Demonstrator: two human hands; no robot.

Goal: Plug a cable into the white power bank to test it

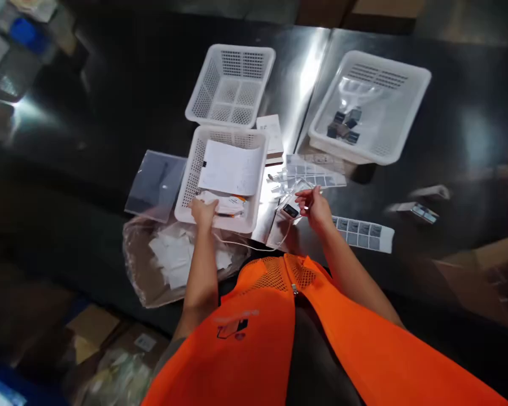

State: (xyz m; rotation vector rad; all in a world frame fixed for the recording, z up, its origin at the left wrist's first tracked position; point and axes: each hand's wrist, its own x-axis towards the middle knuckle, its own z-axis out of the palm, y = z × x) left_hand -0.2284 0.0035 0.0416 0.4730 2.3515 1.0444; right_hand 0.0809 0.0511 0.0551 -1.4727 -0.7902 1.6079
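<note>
Head view: your left hand [203,212] reaches into the near white basket [186,192], fingers closed on a white packet [222,203]. Your right hand [315,207], just right of it above the desk [110,113], pinches something small, too blurred to identify; a thin white cable [254,247] trails between them.

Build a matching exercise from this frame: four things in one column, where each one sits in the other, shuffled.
Things:
1. Empty white basket
2. Sheet of paper
3. Small dark parts
4. Bag of white packets

Places:
A. In the far right basket
B. In the near basket, by the left hand
C. At the table's near edge, under the left forearm
D. Behind the near basket

Pairs: 1-D, 2-B, 3-A, 4-C
</note>
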